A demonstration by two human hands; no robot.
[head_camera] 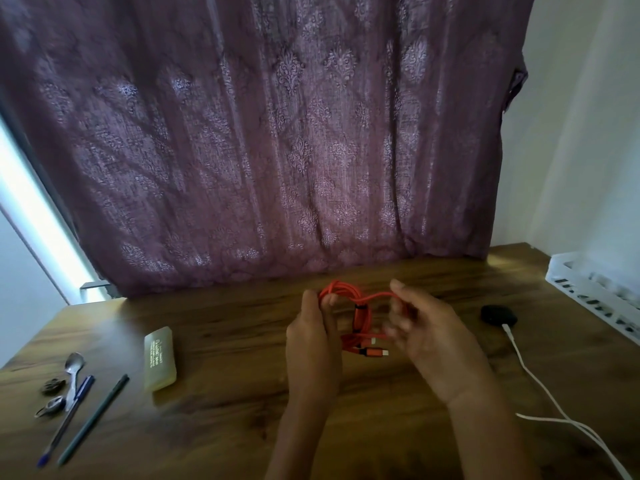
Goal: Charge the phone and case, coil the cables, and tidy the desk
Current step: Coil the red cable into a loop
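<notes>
Right hand [426,327]: fingers [398,329] smeared by motion.
Red cable [362,318]: loops partly hidden behind left hand [311,337].
White cable [523,365]: leaves frame at the bottom-right edge.
Basket [588,296]: cut by right edge.
Yellow box [159,358]: print unreadable.
Two small metal items [52,386]: indistinct.

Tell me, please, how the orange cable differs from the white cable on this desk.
The orange cable is coiled; the white cable trails loose. The orange cable is held by the left hand and right hand; the white cable lies untouched on the desk. The orange cable's plugs hang free; the white cable's end meets the black case. Both are charging leads.
</notes>
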